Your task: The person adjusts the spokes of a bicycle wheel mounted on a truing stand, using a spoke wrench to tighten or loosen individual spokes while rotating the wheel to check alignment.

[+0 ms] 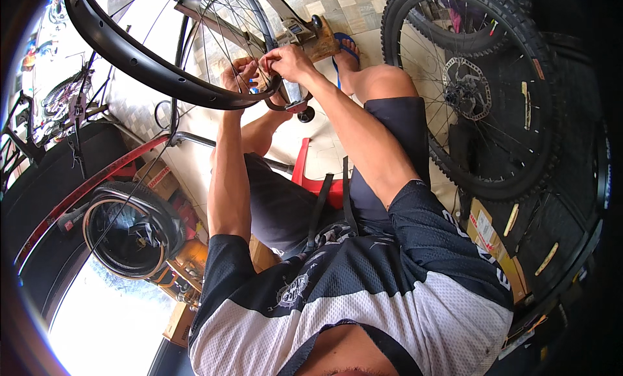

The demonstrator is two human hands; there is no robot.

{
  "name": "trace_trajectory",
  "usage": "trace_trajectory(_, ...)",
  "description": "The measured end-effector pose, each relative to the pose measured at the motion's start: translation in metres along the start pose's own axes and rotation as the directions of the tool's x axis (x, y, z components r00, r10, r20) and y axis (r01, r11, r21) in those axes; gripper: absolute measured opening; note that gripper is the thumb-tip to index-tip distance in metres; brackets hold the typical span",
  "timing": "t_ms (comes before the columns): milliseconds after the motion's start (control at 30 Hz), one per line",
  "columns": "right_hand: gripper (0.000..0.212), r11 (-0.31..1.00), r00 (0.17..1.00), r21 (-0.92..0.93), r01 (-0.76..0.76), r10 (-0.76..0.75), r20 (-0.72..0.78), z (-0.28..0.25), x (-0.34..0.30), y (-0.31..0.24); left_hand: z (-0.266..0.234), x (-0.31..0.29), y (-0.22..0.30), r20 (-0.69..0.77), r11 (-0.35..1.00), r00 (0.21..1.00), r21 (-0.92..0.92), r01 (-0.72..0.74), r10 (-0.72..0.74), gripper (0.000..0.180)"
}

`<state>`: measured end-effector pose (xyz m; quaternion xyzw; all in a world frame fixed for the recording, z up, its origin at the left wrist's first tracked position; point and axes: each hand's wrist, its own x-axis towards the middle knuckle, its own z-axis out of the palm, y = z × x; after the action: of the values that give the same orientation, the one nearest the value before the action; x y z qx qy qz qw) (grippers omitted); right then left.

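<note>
A black bicycle wheel rim (162,79) with thin spokes stands in front of me at the upper left. My left hand (239,75) is among the spokes near the rim's close end, its fingers bent and pressed together. A small blue piece (253,84) shows at those fingertips, too small to name. Beside it my right hand (287,62) pinches at the right side of the rim. What lies between its fingertips is hidden. A metal wheel stand (224,27) holds the wheel, and a silver part (296,92) of it shows below my right wrist.
A wooden block (326,44) lies by my foot in a blue sandal. Large knobby-tyred wheels (394,48) stand at the right. A red bicycle frame (91,180), stacked tyres (170,228) and cardboard boxes are at the left. Part of a red stool (301,165) shows between my legs.
</note>
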<state>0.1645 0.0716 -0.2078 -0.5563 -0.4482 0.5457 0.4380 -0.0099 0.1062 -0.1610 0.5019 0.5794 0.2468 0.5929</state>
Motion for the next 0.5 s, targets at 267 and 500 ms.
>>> trace_trajectory(267, 0.04, 0.954, 1.0, -0.298, -0.002, 0.0, -0.007, -0.004, -0.007, -0.03, -0.001, 0.001, -0.002, 0.037, 0.997, 0.999, -0.082, 0.009, -0.007, 0.033)
trace_trajectory(500, 0.067, 0.924, 0.993, -0.379, -0.056, 0.091, 0.075, -0.014, -0.021, -0.054, -0.004, -0.01, 0.019, 0.214, 0.944, 0.956, -0.22, 0.246, -0.199, 0.037)
